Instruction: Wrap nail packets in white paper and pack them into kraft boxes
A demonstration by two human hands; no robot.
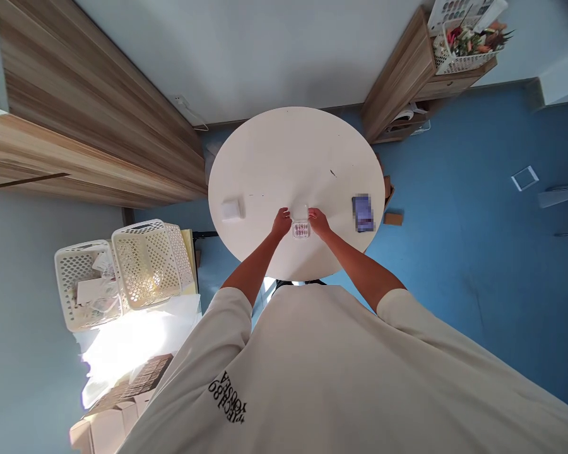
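Note:
A small clear plastic case [301,230] sits near the front middle of the round white table, with its transparent lid [300,212] raised at the far side. Rows of small pinkish pieces lie in the case, too small to name. My left hand [282,222] is at the case's left edge with its fingers curled against it. On the opposite side, my right hand [318,222] has its fingers bent in at the right edge, by the lid. Both hands appear to grip the case, though the fingertips are small in view.
The round white table [293,145] carries a white stack [231,210] at left and a blurred purple-blue item [363,212] at right. White baskets [146,265] stand at lower left. Wooden cabinets [99,113] flank the table, and a flower basket [471,47] tops the right one.

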